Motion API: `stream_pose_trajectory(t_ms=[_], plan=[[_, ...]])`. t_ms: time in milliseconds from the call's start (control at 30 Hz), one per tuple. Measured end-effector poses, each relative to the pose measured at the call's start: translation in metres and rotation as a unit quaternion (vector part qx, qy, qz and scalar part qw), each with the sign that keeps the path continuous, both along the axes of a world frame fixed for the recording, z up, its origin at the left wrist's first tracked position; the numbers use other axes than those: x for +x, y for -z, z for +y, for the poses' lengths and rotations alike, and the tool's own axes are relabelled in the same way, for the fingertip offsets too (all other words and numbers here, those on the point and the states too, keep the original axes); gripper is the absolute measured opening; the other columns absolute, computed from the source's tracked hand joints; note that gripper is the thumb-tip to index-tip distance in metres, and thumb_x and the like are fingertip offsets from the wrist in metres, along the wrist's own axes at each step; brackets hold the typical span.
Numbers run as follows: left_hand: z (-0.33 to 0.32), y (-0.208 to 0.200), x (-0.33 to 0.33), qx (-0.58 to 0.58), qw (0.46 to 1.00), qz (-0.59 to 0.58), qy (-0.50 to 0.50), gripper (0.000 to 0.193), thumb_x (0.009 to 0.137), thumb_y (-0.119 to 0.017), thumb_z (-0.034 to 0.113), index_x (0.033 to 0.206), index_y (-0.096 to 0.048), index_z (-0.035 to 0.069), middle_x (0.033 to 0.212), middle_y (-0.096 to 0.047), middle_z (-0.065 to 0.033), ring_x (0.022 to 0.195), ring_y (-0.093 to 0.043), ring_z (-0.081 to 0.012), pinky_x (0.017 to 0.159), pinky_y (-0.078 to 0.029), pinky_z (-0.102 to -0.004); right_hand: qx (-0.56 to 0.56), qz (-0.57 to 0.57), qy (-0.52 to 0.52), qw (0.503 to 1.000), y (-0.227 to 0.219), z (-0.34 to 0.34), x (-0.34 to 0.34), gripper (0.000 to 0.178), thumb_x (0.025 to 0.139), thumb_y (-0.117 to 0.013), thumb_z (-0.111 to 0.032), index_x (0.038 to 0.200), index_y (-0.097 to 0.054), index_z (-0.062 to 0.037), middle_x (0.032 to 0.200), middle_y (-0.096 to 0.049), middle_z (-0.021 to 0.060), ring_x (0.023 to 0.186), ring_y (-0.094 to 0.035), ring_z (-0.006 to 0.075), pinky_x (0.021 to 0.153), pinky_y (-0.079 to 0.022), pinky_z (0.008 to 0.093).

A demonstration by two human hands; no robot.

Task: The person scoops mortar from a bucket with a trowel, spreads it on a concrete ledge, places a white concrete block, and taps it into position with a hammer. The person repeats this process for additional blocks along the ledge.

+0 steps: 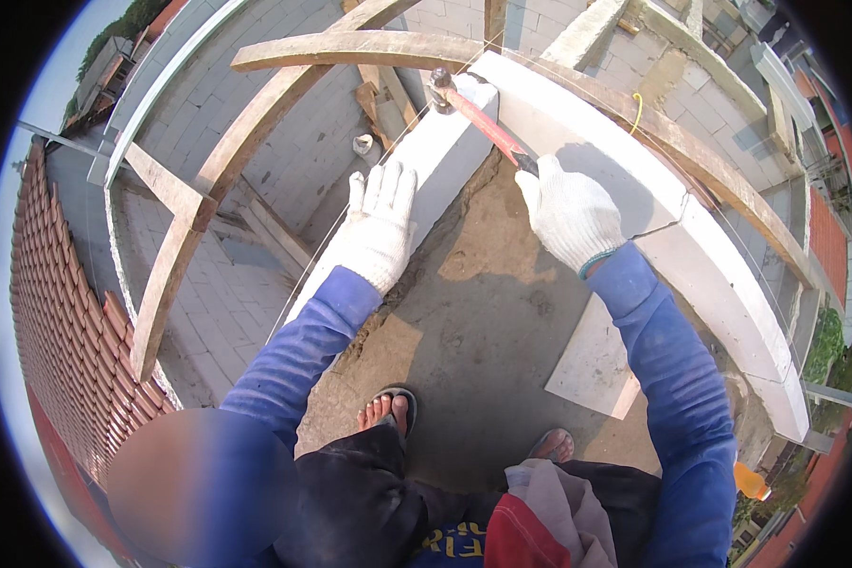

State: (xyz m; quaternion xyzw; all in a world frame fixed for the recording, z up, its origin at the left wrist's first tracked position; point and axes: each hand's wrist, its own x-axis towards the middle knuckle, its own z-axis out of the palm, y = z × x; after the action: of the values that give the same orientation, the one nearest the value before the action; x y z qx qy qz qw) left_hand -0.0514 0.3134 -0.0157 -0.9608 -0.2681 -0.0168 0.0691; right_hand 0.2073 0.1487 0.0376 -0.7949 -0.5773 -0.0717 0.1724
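My right hand (573,210), in a white knit glove, is closed around the dark grip of a hammer (486,121) with a red handle. The dark hammer head is over the far end of a white block (440,163), close to the corner; whether it touches cannot be told. On the near part of that block my left hand (381,225), gloved too, lies flat with its fingers stretched forward. From the corner a second row of white blocks (615,151) runs to the right, with a joint between blocks. A thin string runs along the left block's outer side.
Curved-looking wooden beams (388,45) cross beyond the blocks. Below on the left lie grey block walls (218,322) and a deep drop. A loose white slab (592,364) rests on the rough concrete floor (464,350) by my sandalled feet. An orange bottle (751,481) is at lower right.
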Motion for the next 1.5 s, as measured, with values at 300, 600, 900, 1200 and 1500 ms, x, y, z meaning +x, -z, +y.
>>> stream_pose_trajectory(t_ms=[300,600,900,1200,1500], plan=[[-0.007,0.000,0.002,-0.005,1.000,0.017,-0.012,0.084,0.104,-0.071,0.026,0.175,-0.033,0.001,0.181,-0.036,-0.0246,0.170,-0.032,-0.0433,0.140,-0.017,-0.0623,-0.051,0.027,0.021,0.998,-0.005,-0.002,0.006,0.038,0.115,-0.062,-0.041,0.107,-0.065,-0.0043,0.073,-0.071,0.0225,0.071,-0.074,0.0430,0.066,-0.057,0.0569],[0.021,0.002,-0.018,0.033,0.998,0.044,0.039,0.087,0.103,-0.072,0.029,0.175,-0.031,0.002,0.181,-0.036,-0.0238,0.169,-0.032,-0.0445,0.139,-0.016,-0.0661,-0.051,-0.038,0.028,0.998,-0.026,-0.018,-0.016,0.041,0.116,-0.059,-0.046,0.122,-0.068,-0.0067,0.089,-0.076,0.0216,0.085,-0.075,0.0455,0.074,-0.058,0.0557],[0.020,-0.008,-0.027,-0.012,0.995,-0.028,0.092,0.076,0.105,-0.068,0.025,0.170,-0.036,0.001,0.171,-0.042,-0.0252,0.161,-0.037,-0.0448,0.134,-0.023,-0.0645,-0.421,0.332,-0.049,0.843,0.001,-0.151,-0.151,0.037,0.109,-0.071,-0.034,0.128,-0.065,-0.0032,0.087,-0.075,0.0272,0.087,-0.076,0.0495,0.076,-0.057,0.0576],[0.013,-0.001,-0.017,-0.054,0.993,-0.053,0.086,0.059,0.108,-0.063,0.020,0.161,-0.045,0.001,0.159,-0.051,-0.0247,0.149,-0.046,-0.0424,0.128,-0.031,-0.0606,-0.451,0.454,-0.308,0.705,0.093,-0.106,-0.367,0.045,0.115,-0.057,-0.043,0.119,-0.069,0.0003,0.103,-0.079,0.0287,0.099,-0.079,0.0471,0.089,-0.059,0.0573],[0.013,-0.001,-0.009,-0.041,0.993,-0.024,0.111,0.073,0.106,-0.066,0.022,0.169,-0.036,0.001,0.170,-0.041,-0.0267,0.158,-0.038,-0.0466,0.133,-0.026,-0.0640,-0.355,0.528,-0.200,0.745,0.116,-0.129,-0.432,0.054,0.116,-0.052,-0.046,0.120,-0.068,0.0054,0.090,-0.079,0.0294,0.087,-0.081,0.0452,0.082,-0.061,0.0540]])
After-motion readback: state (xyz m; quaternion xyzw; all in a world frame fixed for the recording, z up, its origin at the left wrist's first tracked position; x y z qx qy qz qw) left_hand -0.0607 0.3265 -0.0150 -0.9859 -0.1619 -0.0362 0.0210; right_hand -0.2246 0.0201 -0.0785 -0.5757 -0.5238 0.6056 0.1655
